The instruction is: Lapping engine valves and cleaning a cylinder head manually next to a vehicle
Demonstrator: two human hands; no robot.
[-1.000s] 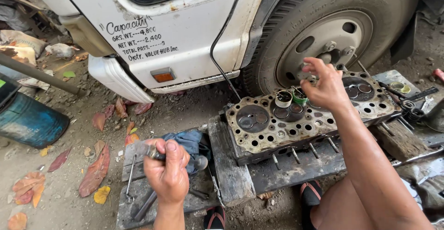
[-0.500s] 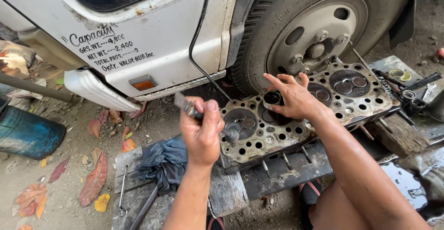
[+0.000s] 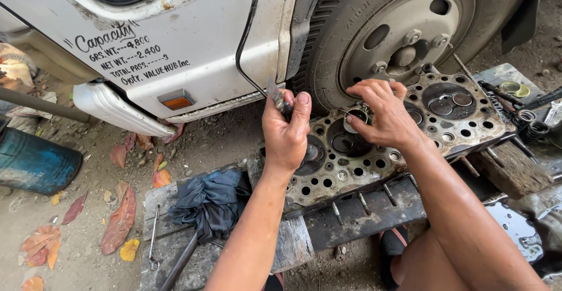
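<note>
Left hand: the left hand [image 3: 287, 130] was raised above the near-left part of the grimy grey metal cylinder head [image 3: 374, 150], its grip pinched around a small dark metal tool [image 3: 278, 100] whose tip stuck up past the thumb.
Right hand: the right hand [image 3: 380, 112] lay on the middle of the cylinder head, fingers curled together on a small round metal part [image 3: 355, 119] at one of the round chambers; how firmly it was pinched could not be told.
Cylinder head: it lay flat and slanted on rough, stained wooden planks [image 3: 363, 215], its far end by the large truck wheel [image 3: 404, 39]; round chambers with valves showed at its far right end, where the face lay uncovered.
Small containers: a shallow round greenish tin lid [image 3: 510, 87] sat at the far right corner of the planks; its contents could not be made out. Dark coil springs [image 3: 530, 128] lay just beside the head's right edge.
Left end of planks: a crumpled dark blue cloth [image 3: 212, 200] lay there, with a slim metal wrench [image 3: 153, 238] near it.
Ground: bare dirt, scattered with dry red and orange leaves [image 3: 120, 221]; a blue metal drum [image 3: 35, 162] lay on its side at the left.
Surroundings: outdoors, close beside a white truck cab door [image 3: 193, 45] with an orange side lamp [image 3: 177, 100].
</note>
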